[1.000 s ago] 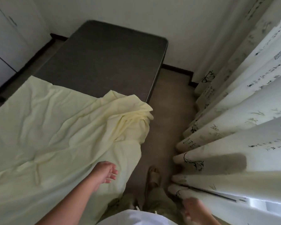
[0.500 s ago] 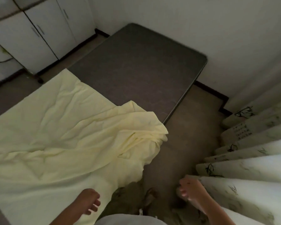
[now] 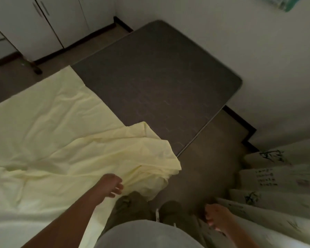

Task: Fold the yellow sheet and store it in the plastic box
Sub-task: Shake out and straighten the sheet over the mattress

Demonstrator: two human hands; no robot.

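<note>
I see the left hand (image 3: 111,184) loosely curled and holding nothing, just over the near edge of the yellow sheet (image 3: 43,140); I cannot tell whether it touches the cloth. The right hand (image 3: 217,219) hangs relaxed and empty beside the printed curtain (image 3: 276,194). The sheet lies spread and creased over the dark grey surface (image 3: 159,77), one corner bunched at its edge.

Sheet (image 3: 52,149) lies on the table (image 3: 159,83) from 7 to 10 o'clock, cabinets (image 3: 43,24) behind at 11, curtain (image 3: 276,194) at 4; of the hands, left hand (image 3: 109,183) over the sheet at 6, right hand (image 3: 217,219) beside the curtain at 5.
</note>
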